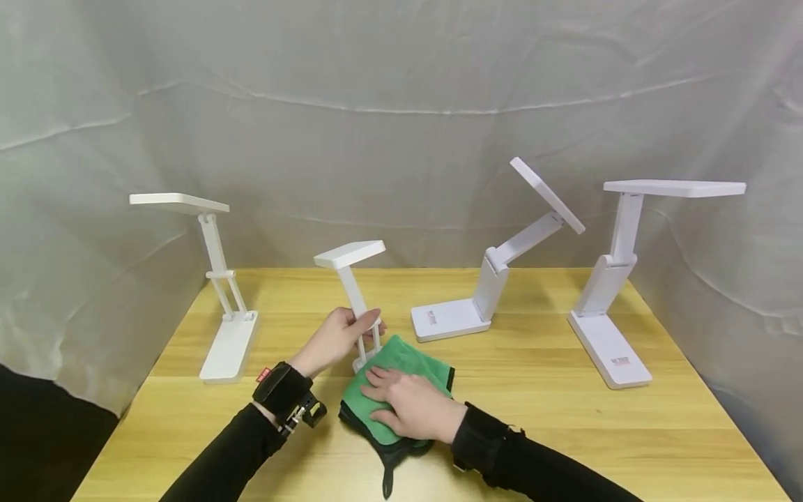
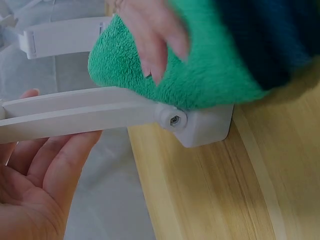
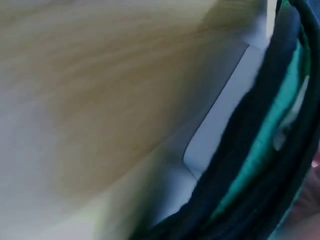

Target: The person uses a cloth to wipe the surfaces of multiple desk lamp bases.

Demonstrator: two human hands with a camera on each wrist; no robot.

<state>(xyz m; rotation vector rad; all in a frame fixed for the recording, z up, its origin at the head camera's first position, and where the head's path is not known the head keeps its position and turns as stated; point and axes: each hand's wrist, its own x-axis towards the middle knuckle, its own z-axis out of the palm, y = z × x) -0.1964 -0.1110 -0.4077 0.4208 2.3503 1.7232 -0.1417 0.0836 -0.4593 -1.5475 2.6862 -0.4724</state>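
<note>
My left hand (image 1: pixel 332 341) grips the lower arm of a small white folding desk lamp (image 1: pixel 353 289) near the middle of the table. A green cloth with dark edging (image 1: pixel 410 354) covers most of that lamp's base. On top of the cloth, my right hand (image 1: pixel 417 406) presses with its fingers laid out. In the left wrist view, the cloth (image 2: pixel 215 75) overlaps the hinge end of the lamp's arm (image 2: pixel 80 115), and the left fingers lie along the arm. Part of the pale base (image 3: pixel 220 115) shows beside the cloth's dark edge in the right wrist view.
Another white lamp (image 1: pixel 227 348) stands at the left. Two more stand to the right: a tilted lamp (image 1: pixel 495 282) and an upright one (image 1: pixel 611 348) near the right edge. A pale curtain (image 1: pixel 401 153) hangs behind the wooden table (image 1: pixel 546 411).
</note>
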